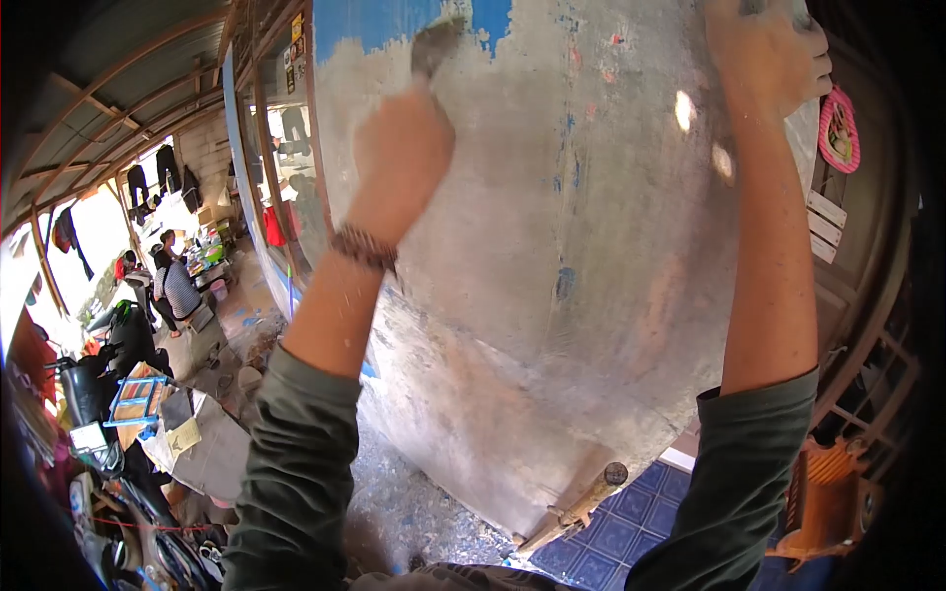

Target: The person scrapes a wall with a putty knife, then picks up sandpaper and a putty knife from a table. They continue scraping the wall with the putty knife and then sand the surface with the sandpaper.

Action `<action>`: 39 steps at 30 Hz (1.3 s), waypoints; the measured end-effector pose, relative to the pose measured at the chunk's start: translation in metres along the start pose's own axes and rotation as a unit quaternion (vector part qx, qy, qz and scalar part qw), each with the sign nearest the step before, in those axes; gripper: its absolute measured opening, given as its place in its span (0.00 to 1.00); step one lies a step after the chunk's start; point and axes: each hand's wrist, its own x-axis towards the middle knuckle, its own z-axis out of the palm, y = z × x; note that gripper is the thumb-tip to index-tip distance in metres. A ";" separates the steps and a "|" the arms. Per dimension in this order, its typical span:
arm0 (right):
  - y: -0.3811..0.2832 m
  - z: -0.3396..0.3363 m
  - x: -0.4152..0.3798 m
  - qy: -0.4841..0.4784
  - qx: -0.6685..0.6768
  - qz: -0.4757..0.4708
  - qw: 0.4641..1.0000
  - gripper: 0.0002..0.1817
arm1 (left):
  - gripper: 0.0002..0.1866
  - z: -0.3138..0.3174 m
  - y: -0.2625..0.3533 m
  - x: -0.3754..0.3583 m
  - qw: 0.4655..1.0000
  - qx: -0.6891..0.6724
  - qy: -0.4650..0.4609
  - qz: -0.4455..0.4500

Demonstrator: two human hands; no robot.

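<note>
A large grey wall surface (512,227) fills the middle of the view, with blue paint (360,25) along its upper left. My left hand (404,148), a braided band at its wrist, is closed on a scraper (437,47). The scraper's blade lies at the ragged lower edge of the blue paint. At the upper right, my right hand (769,64) is up by the wall's right edge with its fingers bent. Whether it holds anything is hidden by the hand and the frame's top edge.
People sit at the far left beside a cluttered table (212,258). Parked motorbikes (89,394) and a small table (212,443) stand lower left. A wooden post (581,502) leans below the wall near blue tiles (631,512). An orange chair (823,492) is lower right.
</note>
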 end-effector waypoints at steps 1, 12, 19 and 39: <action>0.000 0.000 0.000 0.001 0.002 0.001 1.000 0.26 | 0.13 -0.001 0.000 -0.022 1.000 -0.020 -0.020 -0.009; 0.028 -0.036 -0.049 -0.066 0.130 -0.193 0.970 0.25 | 0.19 0.041 -0.053 -0.263 0.872 -0.384 -0.142 -0.267; -0.016 -0.208 -0.218 -0.536 0.461 -0.329 0.627 0.33 | 0.23 0.009 -0.041 -0.273 0.797 -0.505 -0.192 -0.272; -0.103 -0.072 -0.124 -0.393 0.258 -0.449 0.760 0.22 | 0.22 0.063 -0.073 -0.135 0.880 -0.468 0.070 0.025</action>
